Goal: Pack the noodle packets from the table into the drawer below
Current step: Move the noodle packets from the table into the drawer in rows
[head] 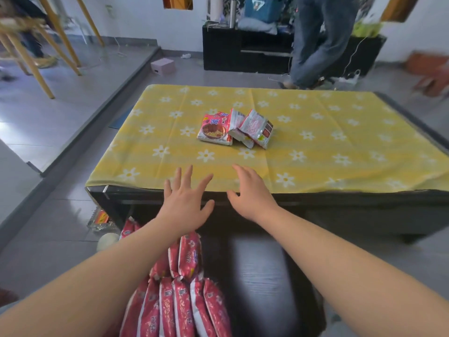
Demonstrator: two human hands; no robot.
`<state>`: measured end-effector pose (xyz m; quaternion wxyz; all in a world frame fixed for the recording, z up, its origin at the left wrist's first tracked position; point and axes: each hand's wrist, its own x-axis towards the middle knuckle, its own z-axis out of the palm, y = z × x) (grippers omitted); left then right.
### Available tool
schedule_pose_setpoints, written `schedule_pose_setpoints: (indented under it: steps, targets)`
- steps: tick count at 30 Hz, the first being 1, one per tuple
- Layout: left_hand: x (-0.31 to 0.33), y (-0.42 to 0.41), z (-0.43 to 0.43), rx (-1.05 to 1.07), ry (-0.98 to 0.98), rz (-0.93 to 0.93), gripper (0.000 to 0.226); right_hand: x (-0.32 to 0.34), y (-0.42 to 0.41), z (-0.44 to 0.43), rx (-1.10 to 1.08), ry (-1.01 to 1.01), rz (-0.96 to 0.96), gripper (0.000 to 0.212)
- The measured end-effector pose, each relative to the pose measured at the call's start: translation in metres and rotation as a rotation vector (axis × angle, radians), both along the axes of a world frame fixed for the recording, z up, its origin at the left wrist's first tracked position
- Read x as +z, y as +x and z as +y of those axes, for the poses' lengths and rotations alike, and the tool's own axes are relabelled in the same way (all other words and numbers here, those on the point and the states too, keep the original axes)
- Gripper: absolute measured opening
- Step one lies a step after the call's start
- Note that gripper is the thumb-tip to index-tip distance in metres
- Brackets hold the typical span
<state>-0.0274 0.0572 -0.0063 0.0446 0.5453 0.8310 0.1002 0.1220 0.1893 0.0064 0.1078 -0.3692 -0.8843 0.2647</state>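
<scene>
A small heap of pink-and-red noodle packets (237, 128) lies near the middle of the table (340, 142), which is covered by a yellow cloth with white flowers. Below the table's near edge the dark drawer (264, 276) stands pulled out, with several red packets (179, 300) set on edge in its left half. My left hand (185, 203) and my right hand (251, 195) hover side by side over the table's near edge, fingers spread, both holding nothing and well short of the heap.
A person in jeans (320, 40) stands behind the table by a black cabinet (243, 49). Wooden chair legs (36, 52) are at far left. A pale ball (108, 240) and a packet (100, 218) lie on the floor left of the drawer.
</scene>
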Motion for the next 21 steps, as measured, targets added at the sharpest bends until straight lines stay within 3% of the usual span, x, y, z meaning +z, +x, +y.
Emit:
schedule_pose_setpoints:
  steps: [6, 10, 21]
  targets:
    - [0.011, -0.009, 0.063, -0.001, 0.026, -0.07, 0.069, 0.0, -0.017, 0.067, -0.08, 0.167, -0.062, 0.072]
    - [0.01, -0.021, 0.097, 0.076, 0.034, -0.139, 0.067, -0.005, -0.028, 0.106, -0.168, 0.174, -0.038, 0.074]
    - [0.008, -0.092, 0.229, 0.071, 0.084, -0.075, 0.061, -0.026, -0.093, 0.216, -0.159, 0.283, -0.224, 0.112]
